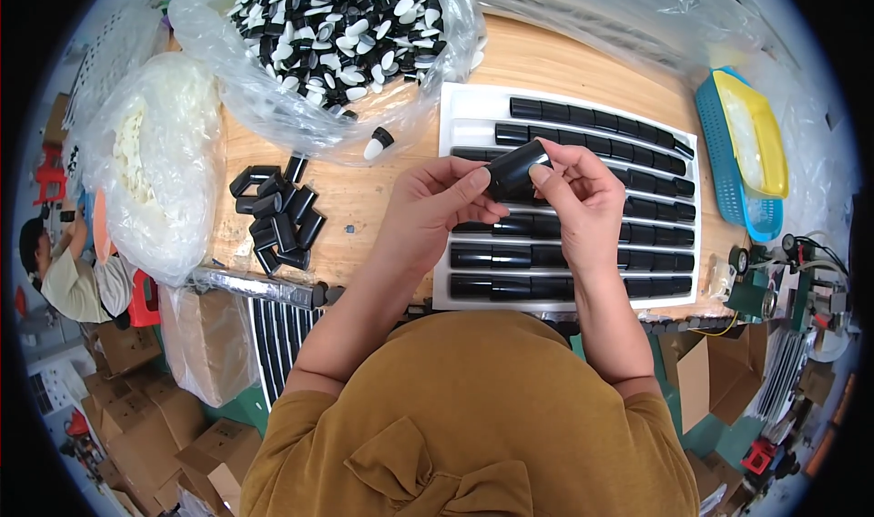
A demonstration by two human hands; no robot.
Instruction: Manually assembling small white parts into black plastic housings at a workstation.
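Left hand (426,203): pinching the black cylinder (514,173)
Right hand (584,194): pinching it too
Carton (214,451): marks too small for me

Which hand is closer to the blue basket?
Right. The right hand is left of the blue basket; the left hand is farther left. Both hold the same black piece.

our wooden table (519,53), an open clear bag (300,136) of black and white pieces (337,44), a whitish plastic bag (182,217) at our left, a heap of black cases (283,217), a white tray (475,107) before us, a blue basket (710,126) at our right
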